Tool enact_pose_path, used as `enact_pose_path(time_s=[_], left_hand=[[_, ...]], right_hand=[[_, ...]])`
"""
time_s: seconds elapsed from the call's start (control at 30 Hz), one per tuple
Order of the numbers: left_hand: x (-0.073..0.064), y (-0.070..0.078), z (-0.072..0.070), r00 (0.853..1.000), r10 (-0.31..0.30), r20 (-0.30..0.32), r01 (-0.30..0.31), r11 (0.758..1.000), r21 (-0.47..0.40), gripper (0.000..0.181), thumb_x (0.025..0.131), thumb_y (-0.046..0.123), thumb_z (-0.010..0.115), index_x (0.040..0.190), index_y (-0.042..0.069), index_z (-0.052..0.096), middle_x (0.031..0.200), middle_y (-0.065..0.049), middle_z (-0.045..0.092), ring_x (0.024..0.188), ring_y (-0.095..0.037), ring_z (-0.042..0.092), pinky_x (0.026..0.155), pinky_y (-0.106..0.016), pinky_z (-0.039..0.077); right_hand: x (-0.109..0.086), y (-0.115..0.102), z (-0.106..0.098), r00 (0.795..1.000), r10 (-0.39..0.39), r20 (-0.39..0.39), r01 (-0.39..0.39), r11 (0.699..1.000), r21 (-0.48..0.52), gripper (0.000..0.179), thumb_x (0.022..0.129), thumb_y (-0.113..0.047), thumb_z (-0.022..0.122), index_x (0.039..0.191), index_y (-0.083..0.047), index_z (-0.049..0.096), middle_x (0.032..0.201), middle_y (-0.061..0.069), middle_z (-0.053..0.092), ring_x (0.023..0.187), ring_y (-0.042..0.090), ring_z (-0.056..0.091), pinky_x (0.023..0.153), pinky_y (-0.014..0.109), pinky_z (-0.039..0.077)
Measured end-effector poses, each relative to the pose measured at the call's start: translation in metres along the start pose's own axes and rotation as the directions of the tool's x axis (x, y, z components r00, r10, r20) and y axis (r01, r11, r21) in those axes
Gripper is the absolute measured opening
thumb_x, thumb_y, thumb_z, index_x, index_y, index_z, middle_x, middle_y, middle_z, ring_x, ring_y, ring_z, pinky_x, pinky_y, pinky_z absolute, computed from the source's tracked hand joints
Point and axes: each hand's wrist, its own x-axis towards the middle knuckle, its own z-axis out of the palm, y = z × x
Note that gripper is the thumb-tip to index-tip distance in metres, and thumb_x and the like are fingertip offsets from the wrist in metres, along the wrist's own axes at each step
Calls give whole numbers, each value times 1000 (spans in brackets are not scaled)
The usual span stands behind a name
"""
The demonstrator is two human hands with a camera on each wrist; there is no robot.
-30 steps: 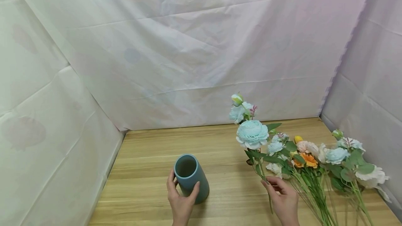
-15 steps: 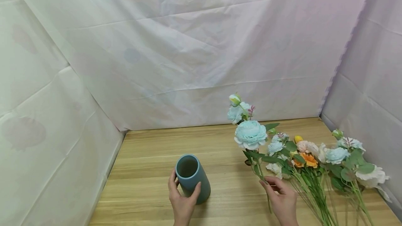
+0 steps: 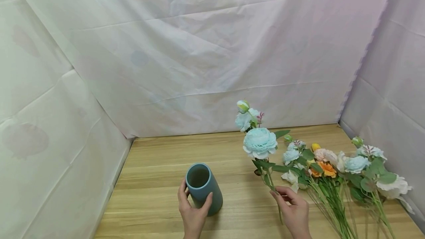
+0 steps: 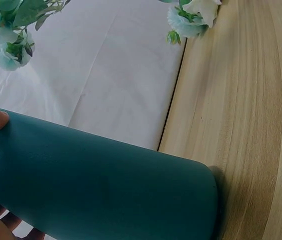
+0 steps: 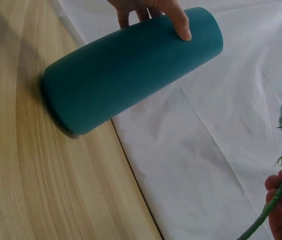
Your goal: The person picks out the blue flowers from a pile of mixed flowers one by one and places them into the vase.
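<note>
A teal vase (image 3: 206, 193) with a round open mouth stands upright on the wooden table. My left hand (image 3: 194, 211) grips it near the rim, thumb on one side and fingers round the other; the left wrist view shows the vase's (image 4: 101, 175) smooth wall and its base on the wood. To the right, my right hand (image 3: 293, 207) pinches the green stem of a pale blue artificial flower (image 3: 260, 143), held upright with a smaller bloom, a bud and leaves. In the right wrist view the stem (image 5: 268, 212) runs between thumb and fingers.
Several artificial flowers lie at the right of the table (image 3: 159, 158): orange blooms (image 3: 327, 169), a yellow bud (image 3: 315, 146), pale blue ones (image 3: 356, 164) and a white one (image 3: 393, 187). White cloth (image 3: 212, 54) hangs behind and at both sides.
My right hand has moved a little to the left with the blue flower, toward the vase. The vase and left hand shifted very slightly right, then stayed put.
</note>
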Motion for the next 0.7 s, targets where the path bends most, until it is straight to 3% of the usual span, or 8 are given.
enact_pose_path(time_s=[0.3, 0.4, 0.47, 0.5, 0.53, 0.6, 0.63, 0.7], left_hand=[[0, 6, 0, 1000, -21, 7, 21, 1000, -22, 95, 57, 2, 87, 138, 3, 37, 130, -14, 49, 120, -14, 40, 92, -30, 35], [0, 13, -1, 991, 57, -120, -63, 997, -49, 87, 57, -2, 82, 133, -7, 38, 130, -24, 45, 125, -12, 37, 100, -28, 29], [2, 24, -2, 944, 159, -290, -184, 981, -61, 70, 62, 1, 75, 121, -16, 42, 122, -28, 47, 122, -14, 41, 101, -23, 28], [4, 31, -2, 899, 222, -378, -264, 963, -61, 58, 64, 1, 70, 113, -19, 45, 115, -30, 50, 116, -17, 46, 100, -24, 31], [7, 39, -2, 856, 281, -434, -337, 940, -57, 46, 66, 0, 65, 103, -21, 47, 106, -29, 54, 109, -19, 50, 97, -24, 35], [11, 54, -2, 797, 369, -477, -460, 884, -85, 24, 71, -3, 57, 88, -19, 51, 88, -23, 57, 90, -19, 55, 86, -22, 42], [12, 59, -1, 790, 409, -457, -511, 851, -122, 16, 73, -5, 54, 82, -17, 52, 82, -20, 58, 82, -19, 56, 78, -21, 44], [10, 69, 0, 842, 433, -320, -516, 820, -247, 9, 69, -15, 51, 77, -13, 55, 74, -16, 58, 71, -19, 56, 69, -19, 46]], right_hand=[[3, -23, 5, 1000, -31, 6, 30, 999, 42, 22, 67, 20, 71, 77, 1, 70, 70, 7, 68, 62, -1, 60, 55, 14, 47], [6, -36, 7, 999, -38, 23, 37, 998, 58, 20, 68, 21, 69, 77, 3, 69, 70, 11, 67, 61, 2, 60, 54, 14, 47], [6, -34, 9, 999, -28, 24, 27, 998, 58, 21, 68, 20, 70, 78, 2, 69, 70, 9, 66, 61, 2, 60, 54, 14, 47], [7, -31, 11, 1000, -19, 24, 17, 998, 64, 21, 69, 19, 71, 79, 1, 70, 70, 7, 67, 62, 2, 60, 55, 14, 47], [7, -27, 12, 1000, -8, 24, 6, 998, 67, 20, 69, 17, 71, 80, 0, 70, 71, 5, 67, 63, 2, 60, 55, 14, 48], [9, -18, 15, 999, -27, 20, 25, 996, 90, 21, 69, 17, 72, 81, 0, 71, 73, 0, 67, 65, 1, 59, 56, 14, 48], [11, -16, 16, 999, -46, 18, 44, 994, 97, 21, 68, 18, 71, 81, 1, 70, 73, 0, 67, 65, 1, 59, 56, 14, 48], [14, -14, 17, 996, -85, 25, 80, 987, 137, 21, 69, 18, 71, 82, 2, 70, 73, 3, 67, 66, 1, 59, 56, 14, 48]])
